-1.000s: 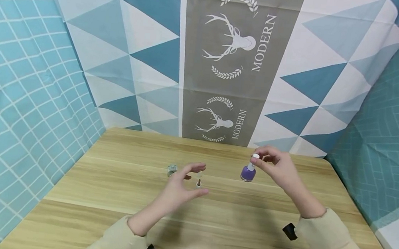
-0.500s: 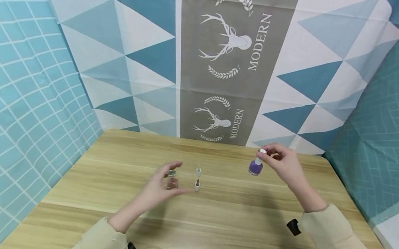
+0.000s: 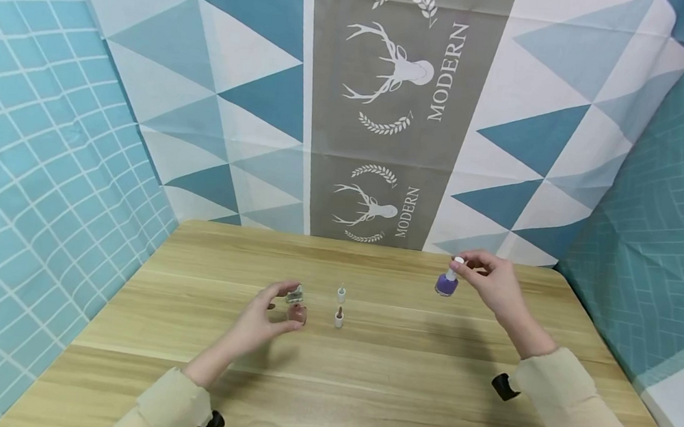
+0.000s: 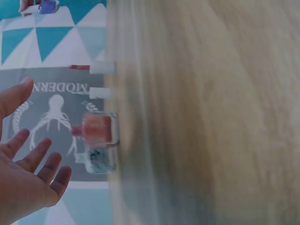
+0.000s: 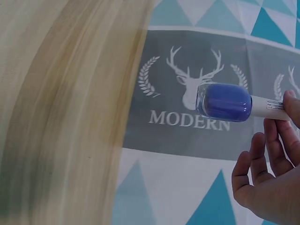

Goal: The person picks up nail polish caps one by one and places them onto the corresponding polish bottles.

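Head view: my hands are well apart over the counter (image 3: 362, 394). Right hand (image 3: 491, 284) has thumb and fingertips pinched on the white cap (image 5: 269, 108) of a purple polish bottle (image 3: 446, 285); bottle hangs below the cap, slightly tilted, lifted clear of the counter, small print on the cap too blurred to read. Other fingers of that hand are curled loosely beside the cap. Left hand (image 3: 254, 318) holds nothing: thumb and fingers spread, above and beside two small bottles; left wrist view shows a gap between fingers and glass. Of those two, the pink bottle (image 3: 297, 315) stands upright nearer me, neck exposed; just behind it is a clear bottle with greenish glitter (image 3: 294, 296), also upright, part hidden by my fingers from above. Can't tell if the two touch. Right of them, two white caps stand on end, brushes up: nearer one, cap with reddish brush (image 3: 339, 321); farther one, cap with pale brush (image 3: 341, 297). Cuffs: beige sleeves (image 3: 175, 404), black piece (image 3: 505, 387) at each wrist. Beyond the counter, a hanging cloth (image 3: 381, 128) with blue and white triangles, grey panel, deer heads, "MODERN". Left side, light blue grid cloth (image 3: 31, 163); right side, teal cloth (image 3: 656, 223) with brick-like lines.
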### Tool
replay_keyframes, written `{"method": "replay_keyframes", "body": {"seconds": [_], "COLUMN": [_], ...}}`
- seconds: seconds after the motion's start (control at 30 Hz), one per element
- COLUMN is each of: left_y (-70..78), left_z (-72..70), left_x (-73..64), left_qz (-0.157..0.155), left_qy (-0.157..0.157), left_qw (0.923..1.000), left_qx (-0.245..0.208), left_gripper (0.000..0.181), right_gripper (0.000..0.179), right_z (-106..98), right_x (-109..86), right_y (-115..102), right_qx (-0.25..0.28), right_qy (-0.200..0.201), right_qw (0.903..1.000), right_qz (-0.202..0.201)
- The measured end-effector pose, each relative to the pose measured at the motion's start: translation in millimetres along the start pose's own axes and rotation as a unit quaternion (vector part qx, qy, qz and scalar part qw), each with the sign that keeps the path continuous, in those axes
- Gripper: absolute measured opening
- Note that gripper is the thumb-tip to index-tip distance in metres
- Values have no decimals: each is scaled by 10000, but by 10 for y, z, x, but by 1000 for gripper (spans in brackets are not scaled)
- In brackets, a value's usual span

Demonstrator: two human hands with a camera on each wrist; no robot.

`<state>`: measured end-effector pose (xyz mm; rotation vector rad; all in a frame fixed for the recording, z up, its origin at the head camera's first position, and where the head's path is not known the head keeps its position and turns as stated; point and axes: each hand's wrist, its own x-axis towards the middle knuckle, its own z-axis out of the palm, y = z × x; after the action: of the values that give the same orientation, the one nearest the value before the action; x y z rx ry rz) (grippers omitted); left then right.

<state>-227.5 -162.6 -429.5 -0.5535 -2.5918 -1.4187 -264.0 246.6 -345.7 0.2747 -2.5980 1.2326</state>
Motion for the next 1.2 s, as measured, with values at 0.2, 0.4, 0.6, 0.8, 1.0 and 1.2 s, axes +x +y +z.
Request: {"method": "replay_keyframes", "body": {"seconds": [0.2,0.4,0.6,0.8,1.0,1.2], "left_y": [-149,-223,-267,-289,-291,-293], "left_z": [6,8,34,61,86,124], "left_x": [48,81,111,133,156,170], "left_qz": [-373,-863,-1277,-1721,-1888,-2051], "left_qy": [-134,-301,-346,-389,-365,-313], "left_qw": [9991,9953,9908,9831,9793,9760], "left_qx": [-132,-327,-290,-490,-626,-663], "left_gripper": [67,65,62,57,52,48], "right_gripper": [43,43,43,43,38,34], "right_z": [81,178,252,311,351,393], "right_x": [44,85,125,133,130,107], "right_y": [169,345,516,695,810,876], "right_qx": [194,255,62,-13,-144,-213], "right_qy": [97,166,162,102,120,92], "right_qw": [9997,9994,9995,9992,9992,9983], "right_qz": [143,185,258,381,350,532]}}
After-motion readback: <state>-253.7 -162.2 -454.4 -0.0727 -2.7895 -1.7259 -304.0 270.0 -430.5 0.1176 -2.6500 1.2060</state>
